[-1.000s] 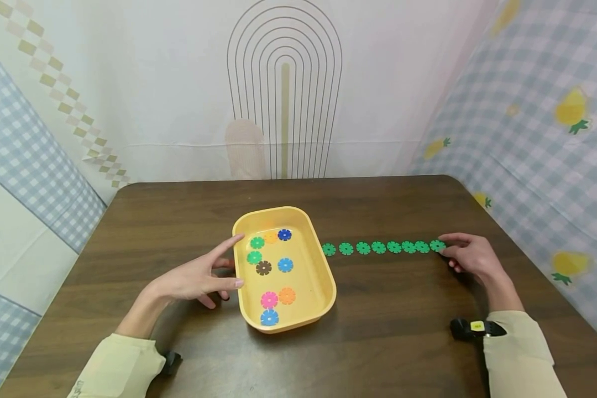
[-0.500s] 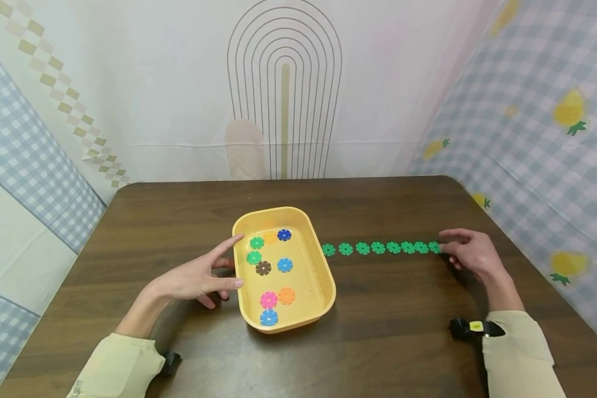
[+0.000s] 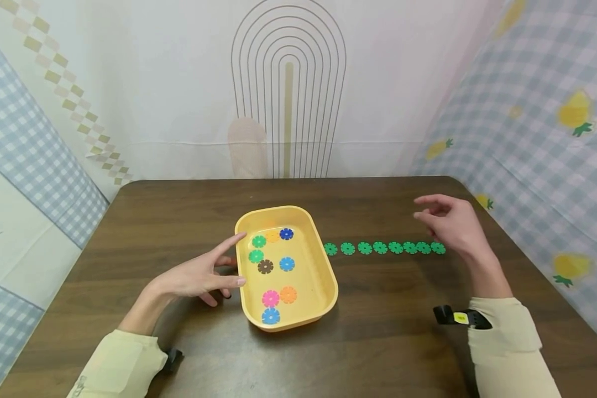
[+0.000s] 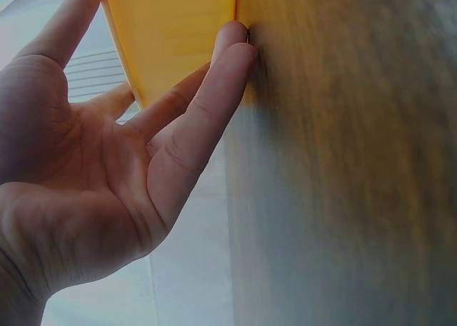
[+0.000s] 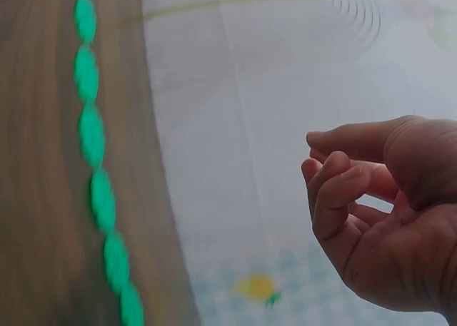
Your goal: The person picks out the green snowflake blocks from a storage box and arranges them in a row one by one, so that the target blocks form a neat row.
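Observation:
My left hand (image 3: 199, 275) rests against the left side of a yellow plastic tray (image 3: 308, 304), thumb and forefinger at its rim. In the left wrist view, the fingers lie extended beside the tray wall (image 4: 171, 33). Inside the tray are notched flower-shaped plastic discs: green (image 3: 256, 256), brown (image 3: 265, 266), pink (image 3: 271, 298), orange (image 3: 288, 294) and blue (image 3: 287, 263). A row of several green discs (image 3: 365, 248) runs right from the tray. My right hand (image 3: 455, 224) is raised near the row's right end, fingers loosely bent, holding nothing.
Everything stands on a dark wooden table (image 3: 378, 342). Behind it hangs a pale cloth (image 3: 179, 99) with an arch print. A checked cloth (image 3: 527, 166) with yellow fruit prints borders the right side. Each wrist wears a black strap (image 3: 470, 318).
My right hand has let go of the rightmost green disc and moved up and slightly left, away from the row. The left hand stays at the tray.

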Tool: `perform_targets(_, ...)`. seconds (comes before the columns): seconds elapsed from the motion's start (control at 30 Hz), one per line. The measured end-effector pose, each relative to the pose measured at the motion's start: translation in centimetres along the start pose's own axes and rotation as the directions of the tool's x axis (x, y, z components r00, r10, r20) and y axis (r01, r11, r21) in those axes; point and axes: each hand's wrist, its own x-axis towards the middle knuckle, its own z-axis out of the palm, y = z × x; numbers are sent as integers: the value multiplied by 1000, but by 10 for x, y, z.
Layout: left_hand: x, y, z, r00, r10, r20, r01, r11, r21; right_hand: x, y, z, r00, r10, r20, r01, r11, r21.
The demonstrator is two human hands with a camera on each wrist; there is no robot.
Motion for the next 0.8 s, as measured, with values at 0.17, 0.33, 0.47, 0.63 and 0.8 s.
perform_targets(0.17, 0, 0, 0, 1000, 2, 3, -2, 1000, 1, 3, -37, 18, 996, -67, 52, 64, 996, 55)
perform_targets(0.33, 1, 1, 1, 1000, -6, 0, 6, 1000, 12, 3, -62, 36, 992, -94, 90, 85, 991, 101)
perform_targets(0.47, 2, 1, 0, 1000, -3, 5, 3, 1000, 22, 3, -78, 50, 985, -115, 130, 99, 987, 126)
perform_targets(0.63, 2, 1, -1, 1000, -7, 4, 7, 1000, 29, 7, -100, 74, 968, -152, 200, 118, 978, 173)
perform_targets(0.8, 2, 1, -1, 1000, -11, -7, 12, 999, 32, 10, -124, 106, 937, -186, 297, 133, 973, 188)
